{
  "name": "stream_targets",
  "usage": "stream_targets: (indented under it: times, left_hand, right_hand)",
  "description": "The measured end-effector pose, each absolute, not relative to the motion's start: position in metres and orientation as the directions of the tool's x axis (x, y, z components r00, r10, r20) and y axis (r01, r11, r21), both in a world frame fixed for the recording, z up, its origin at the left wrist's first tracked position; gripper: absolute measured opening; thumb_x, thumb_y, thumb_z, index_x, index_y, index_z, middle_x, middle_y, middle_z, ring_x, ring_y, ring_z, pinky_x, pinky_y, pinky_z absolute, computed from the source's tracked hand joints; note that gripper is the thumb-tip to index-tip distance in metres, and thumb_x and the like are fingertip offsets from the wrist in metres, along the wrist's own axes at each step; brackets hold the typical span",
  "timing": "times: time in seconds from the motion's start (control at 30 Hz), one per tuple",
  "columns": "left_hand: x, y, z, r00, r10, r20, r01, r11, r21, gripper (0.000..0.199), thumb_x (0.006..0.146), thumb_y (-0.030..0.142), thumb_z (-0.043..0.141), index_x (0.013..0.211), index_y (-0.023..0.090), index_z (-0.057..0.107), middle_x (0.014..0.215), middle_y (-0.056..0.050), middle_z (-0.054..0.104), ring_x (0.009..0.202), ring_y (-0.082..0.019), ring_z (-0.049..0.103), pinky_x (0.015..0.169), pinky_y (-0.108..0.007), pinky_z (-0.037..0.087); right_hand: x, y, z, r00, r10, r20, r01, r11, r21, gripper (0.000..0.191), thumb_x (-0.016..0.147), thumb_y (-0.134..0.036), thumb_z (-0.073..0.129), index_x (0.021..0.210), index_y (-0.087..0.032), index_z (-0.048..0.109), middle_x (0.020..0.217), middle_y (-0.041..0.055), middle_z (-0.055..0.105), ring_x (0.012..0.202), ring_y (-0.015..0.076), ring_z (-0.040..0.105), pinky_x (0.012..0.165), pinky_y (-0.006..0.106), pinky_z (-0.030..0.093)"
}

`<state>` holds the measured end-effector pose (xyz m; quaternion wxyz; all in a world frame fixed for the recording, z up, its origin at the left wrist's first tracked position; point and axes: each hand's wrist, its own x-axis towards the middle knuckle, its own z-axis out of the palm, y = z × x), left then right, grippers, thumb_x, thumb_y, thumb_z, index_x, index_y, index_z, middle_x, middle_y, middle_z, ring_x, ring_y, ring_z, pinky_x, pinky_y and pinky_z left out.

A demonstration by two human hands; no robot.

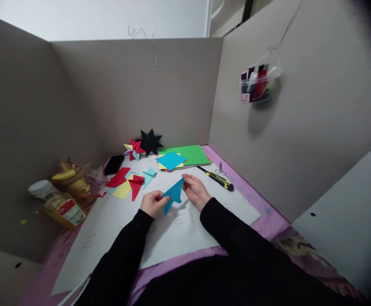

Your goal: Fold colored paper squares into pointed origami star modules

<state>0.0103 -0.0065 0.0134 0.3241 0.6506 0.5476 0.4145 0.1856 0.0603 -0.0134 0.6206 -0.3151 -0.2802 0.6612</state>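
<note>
Between my two hands, a little above the white sheet (134,246), is a folded piece of blue paper (173,194). My left hand (152,204) pinches its lower left side between thumb and fingers. At the upper right tip, the fingertips of my right hand (196,192) are closed on the same paper. Left of my hands lie a folded red paper piece (136,182), a light blue folded piece (149,173), a yellow paper (122,190) and a flat red paper (119,177).
At the back stand a multicoloured paper star (135,148) and a black star (151,141). A blue square (171,160) tops green sheets (196,155). To the right lie a yellow-black cutter (219,179) and small scissors (220,170). A bottle (64,210) stands left; a plastic basket (257,85) hangs right.
</note>
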Motion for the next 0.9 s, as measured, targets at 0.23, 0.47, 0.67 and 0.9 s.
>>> stream_targets:
  times: [0.23, 0.47, 0.67, 0.9]
  left_hand:
    - [0.006, -0.006, 0.011, 0.072, 0.977, 0.202, 0.509, -0.210, 0.835, 0.030, 0.065, 0.042, 0.062, 0.053, 0.016, 0.054, 0.045, 0.005, 0.043, 0.046, -0.009, 0.037, 0.046, -0.022, 0.030]
    - [0.002, -0.003, 0.003, 0.227, 0.833, 0.505, 0.786, -0.463, 0.410, 0.018, 0.076, 0.030, 0.057, 0.065, 0.017, 0.063, 0.059, -0.001, 0.058, 0.057, -0.013, 0.049, 0.056, -0.025, 0.038]
    - [-0.002, 0.001, 0.001, 0.332, 0.659, 0.675, 0.793, -0.582, 0.179, 0.018, 0.082, 0.028, 0.055, 0.071, 0.019, 0.067, 0.065, -0.004, 0.065, 0.067, -0.017, 0.056, 0.068, -0.028, 0.043]
    - [-0.030, 0.008, 0.011, 0.011, 0.768, 0.640, 0.735, -0.440, 0.515, 0.023, 0.082, 0.035, 0.054, 0.070, 0.020, 0.067, 0.072, -0.002, 0.069, 0.071, -0.017, 0.060, 0.068, -0.026, 0.045]
  right_hand:
    - [0.202, 0.062, -0.004, 0.120, 0.987, 0.111, -0.489, 0.156, -0.858, 0.028, 0.069, -0.045, 0.065, 0.085, -0.022, 0.062, 0.080, 0.0023, 0.063, 0.072, 0.0154, 0.056, 0.065, 0.029, 0.042]
    - [0.194, 0.030, 0.006, -0.375, 0.590, 0.715, 0.522, 0.772, -0.363, 0.029, 0.075, -0.034, 0.065, 0.103, -0.027, 0.064, 0.114, 0.0055, 0.060, 0.119, 0.0273, 0.039, 0.106, 0.051, 0.007]
    - [0.182, 0.024, 0.000, -0.397, 0.577, 0.714, 0.451, 0.800, -0.395, 0.012, 0.082, -0.023, 0.056, 0.078, -0.023, 0.068, 0.078, 0.0022, 0.067, 0.088, 0.0179, 0.056, 0.099, 0.043, 0.028]
    - [0.191, 0.038, 0.000, -0.089, 0.890, 0.448, 0.112, 0.456, -0.883, 0.016, 0.070, -0.030, 0.064, 0.062, -0.017, 0.064, 0.064, 0.0015, 0.060, 0.063, 0.0149, 0.054, 0.061, 0.027, 0.041]
